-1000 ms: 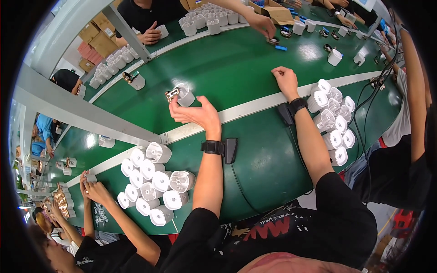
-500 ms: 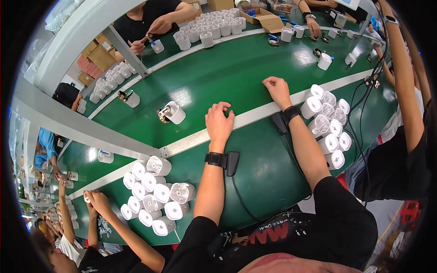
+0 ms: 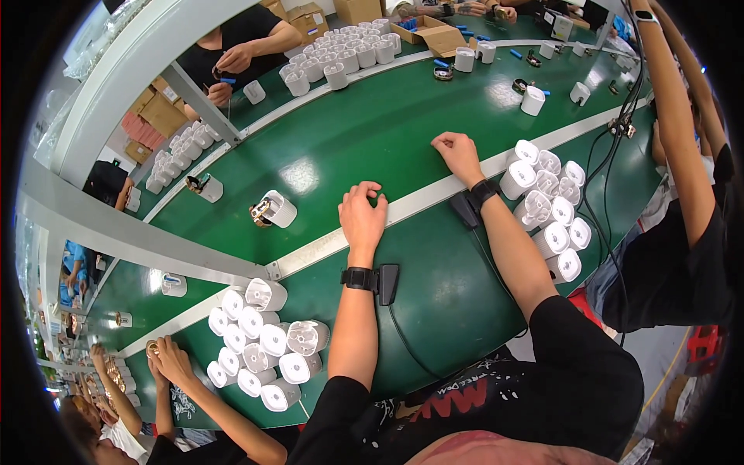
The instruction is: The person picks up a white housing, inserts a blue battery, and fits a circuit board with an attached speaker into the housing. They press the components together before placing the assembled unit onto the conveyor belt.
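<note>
Gleaming white: hollow housing [image 3: 286, 211], coppery part [image 3: 262, 213] at its left | left fingers [image 3: 359, 195] apart | right fingers [image 3: 446, 140]: cannot tell

I record a green worktop [image 3: 449, 271], a white cup [image 3: 285, 211] with a copper-toned insert [image 3: 263, 213], and white housings [image 3: 273, 339]. My wrist straps [image 3: 356, 278] are black; my black shirt [image 3: 581, 360] bears a red-and-white print [image 3: 457, 403]. Open carton [image 3: 435, 37]: brown. Frame [image 3: 155, 236]: pale grey.
</note>
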The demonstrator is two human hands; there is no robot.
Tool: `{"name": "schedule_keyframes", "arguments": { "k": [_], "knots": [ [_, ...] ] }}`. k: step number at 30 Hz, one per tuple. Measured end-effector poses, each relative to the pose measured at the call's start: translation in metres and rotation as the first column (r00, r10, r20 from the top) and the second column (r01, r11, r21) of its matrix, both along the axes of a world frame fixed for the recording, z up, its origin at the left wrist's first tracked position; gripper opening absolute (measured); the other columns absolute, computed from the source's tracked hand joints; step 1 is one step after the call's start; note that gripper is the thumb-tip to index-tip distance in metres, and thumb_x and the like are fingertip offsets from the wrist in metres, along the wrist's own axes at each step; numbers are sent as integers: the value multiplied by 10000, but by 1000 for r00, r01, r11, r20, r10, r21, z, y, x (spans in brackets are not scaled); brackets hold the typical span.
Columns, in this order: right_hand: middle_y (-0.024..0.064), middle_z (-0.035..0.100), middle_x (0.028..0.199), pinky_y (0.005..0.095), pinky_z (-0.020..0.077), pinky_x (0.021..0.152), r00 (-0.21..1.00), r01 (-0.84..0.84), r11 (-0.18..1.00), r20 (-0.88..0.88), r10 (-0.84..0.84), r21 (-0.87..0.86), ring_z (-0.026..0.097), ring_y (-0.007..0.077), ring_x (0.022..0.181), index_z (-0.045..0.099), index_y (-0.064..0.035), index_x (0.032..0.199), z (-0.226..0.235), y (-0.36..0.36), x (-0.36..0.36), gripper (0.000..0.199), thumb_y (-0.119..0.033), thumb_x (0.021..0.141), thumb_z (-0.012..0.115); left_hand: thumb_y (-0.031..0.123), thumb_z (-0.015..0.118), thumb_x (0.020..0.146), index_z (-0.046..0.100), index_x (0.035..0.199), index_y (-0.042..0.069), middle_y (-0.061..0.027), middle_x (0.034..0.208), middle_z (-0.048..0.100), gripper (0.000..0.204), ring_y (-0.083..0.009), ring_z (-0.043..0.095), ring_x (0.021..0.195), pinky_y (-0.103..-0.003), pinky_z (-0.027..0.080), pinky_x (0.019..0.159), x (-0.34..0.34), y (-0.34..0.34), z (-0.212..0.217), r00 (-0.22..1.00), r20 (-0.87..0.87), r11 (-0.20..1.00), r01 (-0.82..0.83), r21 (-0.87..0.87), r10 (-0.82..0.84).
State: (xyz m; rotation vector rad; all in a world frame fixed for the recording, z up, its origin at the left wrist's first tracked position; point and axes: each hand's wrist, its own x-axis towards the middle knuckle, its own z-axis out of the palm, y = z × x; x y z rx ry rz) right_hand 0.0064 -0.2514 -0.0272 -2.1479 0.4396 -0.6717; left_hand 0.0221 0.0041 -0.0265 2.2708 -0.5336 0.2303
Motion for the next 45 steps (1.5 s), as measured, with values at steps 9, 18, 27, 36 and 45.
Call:
{"name": "schedule_keyframes", "arguments": {
  "k": [9,18,27,36,45],
  "knots": [
    [99,718,774,299,519,671,1000,-6,1000,20,6,-1,676,174,702,728,1,925,2,0,1,195,-174,883,653,147,688,804,676,970,113,-23,878,654,170,-227,617,896,-371,448,819,1,-3,0,1000,18,1000,12,-22,-12],
    [131,730,829,339,543,711,1000,-5,1000,-16,5,16,705,266,758,740,-28,915,2,0,-1,181,-170,866,640,146,690,802,680,960,110,-24,856,658,162,-221,617,854,-366,451,812,1,-2,-1,1000,19,999,8,-34,-8],
    [130,707,1036,417,537,844,954,257,962,-136,-268,-93,675,315,978,682,-83,1066,7,-26,87,267,-224,845,636,117,698,791,668,952,124,-13,851,641,164,-233,599,893,-375,434,820,3,-3,1,1000,2,998,15,-68,-15],
    [165,395,1484,472,500,938,899,225,847,-232,-371,-482,571,379,1167,492,-110,1337,9,-68,173,527,-253,847,626,141,701,794,672,937,123,-5,826,650,147,-227,611,871,-384,442,800,7,-10,3,1000,-4,997,-29,-68,29],
    [189,649,1171,475,535,864,855,3,801,-413,-312,-599,649,393,1011,618,-46,1121,24,-54,171,344,-232,831,625,132,695,783,675,914,136,0,820,633,133,-224,599,882,-396,424,793,10,-8,4,991,-25,991,-135,10,135]
  ]
}}
